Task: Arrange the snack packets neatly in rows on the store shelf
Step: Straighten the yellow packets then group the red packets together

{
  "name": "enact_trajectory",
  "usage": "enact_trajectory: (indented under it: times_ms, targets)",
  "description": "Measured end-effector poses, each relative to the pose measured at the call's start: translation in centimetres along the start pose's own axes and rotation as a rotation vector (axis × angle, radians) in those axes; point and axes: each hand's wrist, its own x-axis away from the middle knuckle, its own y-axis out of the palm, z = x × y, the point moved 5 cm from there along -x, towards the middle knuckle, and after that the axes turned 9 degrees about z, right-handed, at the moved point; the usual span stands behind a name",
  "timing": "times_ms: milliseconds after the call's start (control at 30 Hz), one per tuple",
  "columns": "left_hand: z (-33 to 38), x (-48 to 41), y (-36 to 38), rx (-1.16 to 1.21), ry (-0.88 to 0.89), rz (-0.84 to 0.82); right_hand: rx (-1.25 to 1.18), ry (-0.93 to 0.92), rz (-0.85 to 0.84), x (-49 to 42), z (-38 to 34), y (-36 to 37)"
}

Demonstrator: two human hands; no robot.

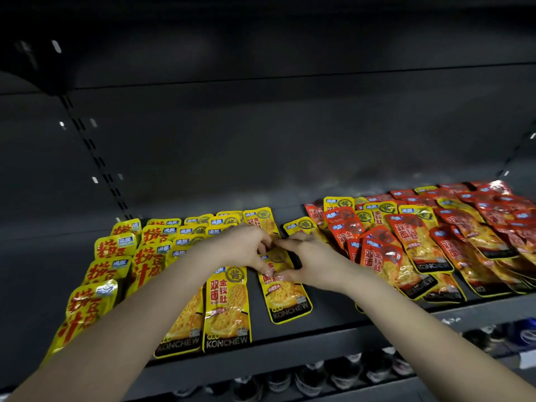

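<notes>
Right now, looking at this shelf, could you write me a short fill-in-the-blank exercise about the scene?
1. Both the left hand and the right hand hold the middle packet, whose colour is ____.
2. The mixed heap of red and yellow packets lies on the ____ side of the shelf.
3. The front packet bears the brand word ____.
Missing words: yellow; right; KONCHEW.

Yellow packets [285, 294], red packets [388, 256], grey shelf [319, 332]

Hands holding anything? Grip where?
Left hand and right hand both grip one yellow packet at its upper half; its lower end lies on the shelf.
</notes>
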Motion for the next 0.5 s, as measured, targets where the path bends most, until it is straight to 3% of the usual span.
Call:
enact_trajectory:
  times_ms: [333, 500]
  targets:
    - [0.1, 0.2, -0.1, 0.111, 0.035, 0.108, -0.169, 0.064, 0.204, 1.2, -1.1, -0.6]
    - [-2.4, -1.9, -3.0, 0.156, -0.034, 0.366, -0.167, 0.058, 0.325, -3.5, -1.7, -2.0]
